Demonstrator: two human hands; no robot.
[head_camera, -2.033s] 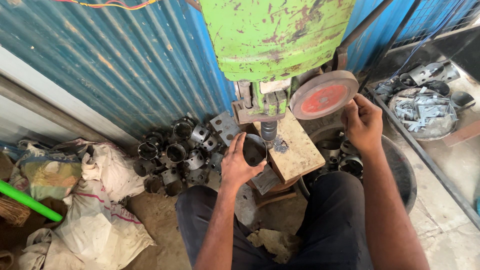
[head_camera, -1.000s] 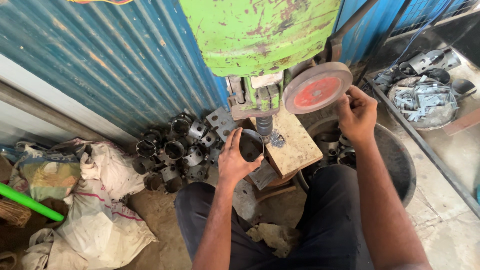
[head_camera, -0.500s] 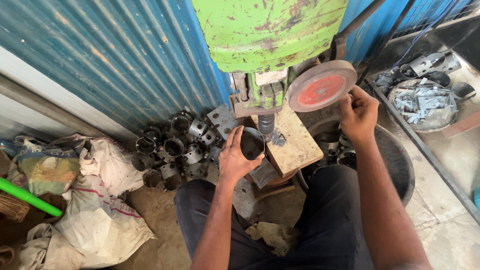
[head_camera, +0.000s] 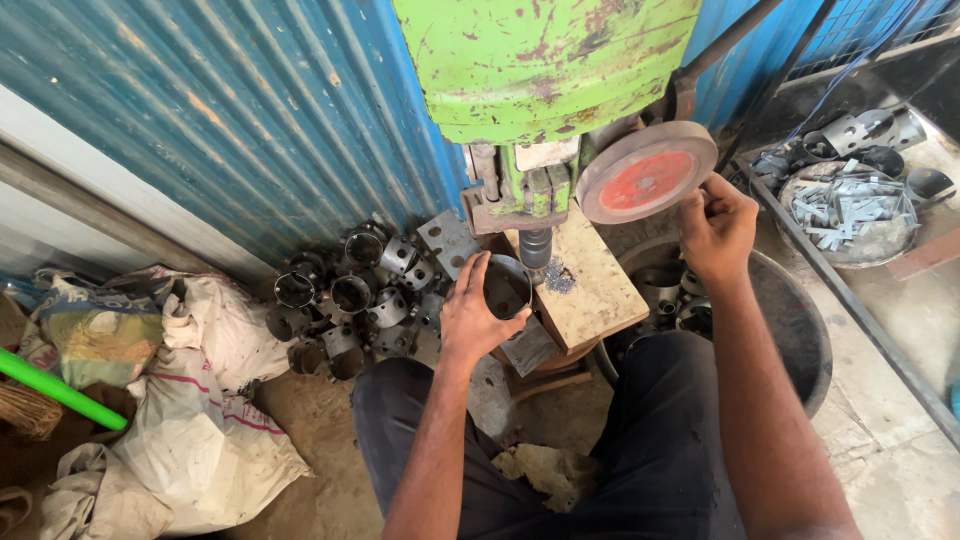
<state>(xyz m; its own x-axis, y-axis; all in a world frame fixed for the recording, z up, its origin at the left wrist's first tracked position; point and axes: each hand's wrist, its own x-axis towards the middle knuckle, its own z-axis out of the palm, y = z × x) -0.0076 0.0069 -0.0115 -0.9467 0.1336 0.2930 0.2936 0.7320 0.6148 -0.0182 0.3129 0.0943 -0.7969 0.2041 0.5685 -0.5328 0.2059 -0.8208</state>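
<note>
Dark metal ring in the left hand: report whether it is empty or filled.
Empty. The dark metal ring, gripped by the left hand, shows a bare, hollow inside.

Bottom left, on the dirt floor: slumped white sacks (head_camera: 215, 440), crumpled, with thin pink lines (print too small to tell). Just behind, by the corrugated wall: a printed bag (head_camera: 95, 335) in faded yellow, green and blue, half tucked under the sacks. No signs or screens. No labels on the green press.
</note>
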